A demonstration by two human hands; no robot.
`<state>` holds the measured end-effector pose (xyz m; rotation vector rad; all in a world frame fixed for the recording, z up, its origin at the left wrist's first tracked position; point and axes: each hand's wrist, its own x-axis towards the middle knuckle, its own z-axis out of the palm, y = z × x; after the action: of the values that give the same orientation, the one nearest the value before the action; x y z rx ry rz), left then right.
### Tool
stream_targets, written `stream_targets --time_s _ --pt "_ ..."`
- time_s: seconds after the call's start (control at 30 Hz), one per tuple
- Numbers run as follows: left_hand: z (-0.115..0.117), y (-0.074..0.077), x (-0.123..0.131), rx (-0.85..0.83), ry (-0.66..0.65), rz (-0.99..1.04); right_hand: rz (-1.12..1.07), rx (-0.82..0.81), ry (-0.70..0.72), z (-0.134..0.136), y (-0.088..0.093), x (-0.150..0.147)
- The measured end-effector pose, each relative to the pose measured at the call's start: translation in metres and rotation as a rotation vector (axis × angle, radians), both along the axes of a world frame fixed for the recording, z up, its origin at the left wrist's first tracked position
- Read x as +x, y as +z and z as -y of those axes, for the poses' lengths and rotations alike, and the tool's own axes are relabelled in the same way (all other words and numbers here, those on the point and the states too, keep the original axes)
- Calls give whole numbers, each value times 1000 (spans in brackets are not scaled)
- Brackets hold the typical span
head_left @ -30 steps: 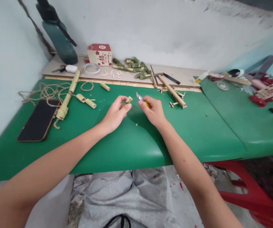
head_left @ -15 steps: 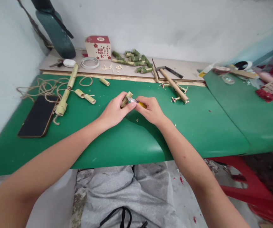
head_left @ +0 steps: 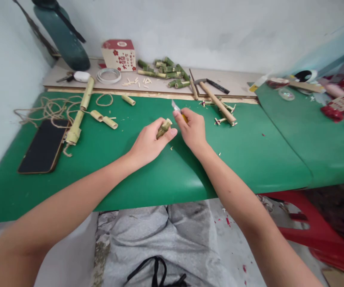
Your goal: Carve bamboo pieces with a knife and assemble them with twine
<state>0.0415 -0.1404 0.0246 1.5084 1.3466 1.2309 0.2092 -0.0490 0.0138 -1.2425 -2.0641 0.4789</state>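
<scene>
My left hand [head_left: 150, 140] is closed round a short bamboo piece [head_left: 164, 128], its cut end showing between thumb and fingers. In my right hand [head_left: 192, 126] is a yellow utility knife [head_left: 176, 107], the blade pointing up and away from the bamboo. Blade and bamboo are apart. Both hands hover over the green tabletop [head_left: 160, 179], where a few small shavings lie. To the left are loose cut bamboo tubes [head_left: 110, 122] and a longer bamboo piece [head_left: 75, 128] tied with twine [head_left: 50, 108].
A phone [head_left: 43, 146] lies at left. On the back ledge stand a bottle [head_left: 66, 40] and a printed box [head_left: 118, 56], beside several green bamboo pieces [head_left: 169, 71]. A hammer [head_left: 218, 103] rests at the right over small stick assemblies. A red stool [head_left: 288, 227] is below.
My right hand has lifted the knife off the bamboo, turning the blade upward. The bamboo stays in my left hand, its cut end now more exposed. The view has shifted slightly.
</scene>
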Motion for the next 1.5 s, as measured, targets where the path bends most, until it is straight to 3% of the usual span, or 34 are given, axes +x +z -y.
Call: stream_targets --time_s 0.17,0.33,0.8,1.17,1.33,1.5 --pt "-8 2 -7 -150 -17 441 -60 19 -68 -8 0 10" --pt "-12 9 -15 -187 34 584 -78 -2 -39 -11 0 11" --pt "-13 5 -12 -126 131 479 -58 -83 -16 -14 -1 14" --pt "-15 0 -12 -121 51 614 -69 -121 64 -15 -2 15" --pt "-16 -3 -13 -78 23 596 -108 -112 140 -11 0 13" --pt "-17 -8 -13 -19 30 530 -177 -56 97 -10 3 14"
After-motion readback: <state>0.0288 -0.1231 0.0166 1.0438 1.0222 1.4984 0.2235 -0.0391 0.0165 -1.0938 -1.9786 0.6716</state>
